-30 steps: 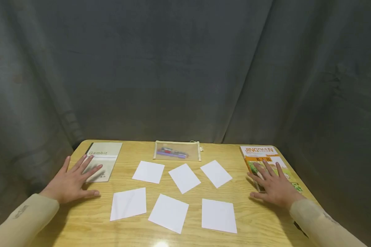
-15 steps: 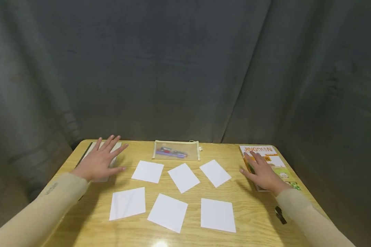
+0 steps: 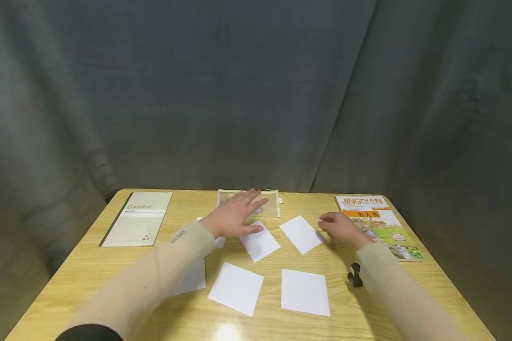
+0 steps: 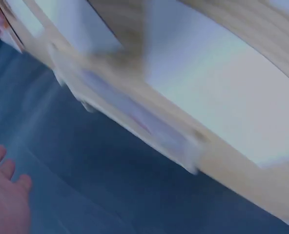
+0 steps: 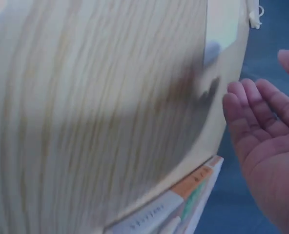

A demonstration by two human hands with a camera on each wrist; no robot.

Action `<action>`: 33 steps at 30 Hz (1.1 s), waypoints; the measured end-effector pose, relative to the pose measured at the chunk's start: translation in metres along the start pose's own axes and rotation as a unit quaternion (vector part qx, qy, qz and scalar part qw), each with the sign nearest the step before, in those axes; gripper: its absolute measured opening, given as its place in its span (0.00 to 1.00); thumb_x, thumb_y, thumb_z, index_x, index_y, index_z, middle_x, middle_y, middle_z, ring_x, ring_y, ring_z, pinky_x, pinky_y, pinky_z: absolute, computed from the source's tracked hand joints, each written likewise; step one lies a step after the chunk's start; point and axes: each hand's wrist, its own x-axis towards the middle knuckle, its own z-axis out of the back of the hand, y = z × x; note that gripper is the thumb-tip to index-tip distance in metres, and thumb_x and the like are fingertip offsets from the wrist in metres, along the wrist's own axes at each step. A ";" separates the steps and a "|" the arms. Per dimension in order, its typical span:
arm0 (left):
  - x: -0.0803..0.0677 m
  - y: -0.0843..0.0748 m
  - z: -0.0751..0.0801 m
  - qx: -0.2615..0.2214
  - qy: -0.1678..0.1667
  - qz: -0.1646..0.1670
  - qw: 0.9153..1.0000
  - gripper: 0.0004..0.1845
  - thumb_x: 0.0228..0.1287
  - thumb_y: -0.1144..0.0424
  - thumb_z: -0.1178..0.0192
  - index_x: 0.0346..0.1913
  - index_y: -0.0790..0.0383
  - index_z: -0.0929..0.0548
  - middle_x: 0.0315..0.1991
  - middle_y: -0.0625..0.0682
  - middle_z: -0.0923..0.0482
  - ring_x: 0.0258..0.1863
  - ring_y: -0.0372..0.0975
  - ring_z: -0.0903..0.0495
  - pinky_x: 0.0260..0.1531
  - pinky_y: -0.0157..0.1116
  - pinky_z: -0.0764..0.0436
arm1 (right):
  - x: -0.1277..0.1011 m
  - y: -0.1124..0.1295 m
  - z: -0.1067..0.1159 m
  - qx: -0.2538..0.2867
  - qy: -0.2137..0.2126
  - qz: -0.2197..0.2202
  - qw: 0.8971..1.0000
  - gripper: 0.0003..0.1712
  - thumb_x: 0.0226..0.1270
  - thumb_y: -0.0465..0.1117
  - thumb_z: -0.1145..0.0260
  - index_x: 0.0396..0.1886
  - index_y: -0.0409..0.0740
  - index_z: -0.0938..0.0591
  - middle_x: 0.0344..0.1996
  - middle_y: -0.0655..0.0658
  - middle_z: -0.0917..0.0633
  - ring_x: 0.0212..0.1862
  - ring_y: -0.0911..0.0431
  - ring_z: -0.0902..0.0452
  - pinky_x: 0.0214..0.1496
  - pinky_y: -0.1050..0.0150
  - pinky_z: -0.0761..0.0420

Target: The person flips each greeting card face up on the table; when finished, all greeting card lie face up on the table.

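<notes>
1. Grey curtain hangs behind a wooden table (image 3: 89,284); I stand at its near edge, looking down and forward.

2. My left hand (image 3: 234,219) reaches across the middle of the table. Its fingers are straight and spread, and the tips lie over the clear pencil pouch (image 3: 269,204) at the far edge. Whether they press the pouch or only hover above it, I cannot tell.

3. The pouch lies with its long axis side to side, along the far edge, directly ahead of my left hand. My left hand is plainly the nearer one to it; my right is off to the side, apart from it.

4. My right hand (image 3: 340,227) sits low over the table with fingers loosely curled, holding nothing that I can see. It is just beside the right edge of a white paper sheet (image 3: 302,234), between that sheet and the orange book (image 3: 377,226).

5. Five more white sheets lie scattered on the table; my left forearm covers part of two of them. One sheet (image 3: 260,244) lies just under the heel of my left hand.

6. A pale notebook (image 3: 137,219) lies at the far left, well apart from both hands.

7. Both wrist views are blurred. The left one shows my fingers (image 4: 3,195) extended; the right one shows my open palm (image 5: 269,141) beside the table edge.
</notes>
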 end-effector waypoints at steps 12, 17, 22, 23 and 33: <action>0.064 -0.084 -0.068 0.016 0.122 -0.042 0.991 0.39 0.75 0.36 0.48 0.79 0.56 0.34 0.79 0.55 0.40 0.79 0.43 0.43 0.75 0.34 0.42 | 0.019 0.002 -0.010 -0.058 -0.003 -0.023 0.998 0.14 0.71 0.37 0.37 0.44 0.28 0.15 0.30 0.44 0.16 0.34 0.52 0.24 0.38 0.57 0.21; 0.072 -0.102 -0.078 0.050 0.149 -0.030 0.987 0.39 0.73 0.34 0.47 0.76 0.56 0.29 0.78 0.53 0.37 0.77 0.42 0.39 0.73 0.31 0.40 | 0.026 0.010 -0.015 -0.113 -0.006 -0.037 0.993 0.08 0.67 0.33 0.38 0.35 0.33 0.14 0.27 0.45 0.16 0.32 0.52 0.23 0.35 0.58 0.21; 0.073 -0.109 -0.077 0.055 0.157 -0.020 0.986 0.38 0.73 0.36 0.46 0.76 0.56 0.28 0.77 0.54 0.35 0.76 0.42 0.37 0.72 0.31 0.38 | 0.031 0.022 -0.021 -0.198 -0.018 -0.053 0.979 0.07 0.58 0.31 0.41 0.24 0.35 0.17 0.27 0.41 0.16 0.32 0.47 0.21 0.39 0.50 0.17; 0.074 -0.110 -0.076 0.055 0.155 -0.021 0.986 0.37 0.73 0.36 0.45 0.75 0.56 0.28 0.76 0.54 0.35 0.75 0.42 0.36 0.72 0.30 0.38 | 0.031 0.024 -0.022 -0.208 -0.018 -0.060 0.976 0.07 0.59 0.31 0.41 0.23 0.36 0.18 0.27 0.41 0.16 0.31 0.46 0.21 0.39 0.50 0.17; 0.077 -0.106 -0.083 0.026 0.146 -0.005 0.989 0.35 0.71 0.40 0.42 0.74 0.57 0.25 0.76 0.54 0.33 0.75 0.43 0.35 0.72 0.32 0.37 | 0.031 0.027 -0.012 -0.138 0.018 -0.080 0.987 0.10 0.65 0.33 0.42 0.22 0.40 0.24 0.22 0.45 0.24 0.28 0.52 0.29 0.31 0.60 0.26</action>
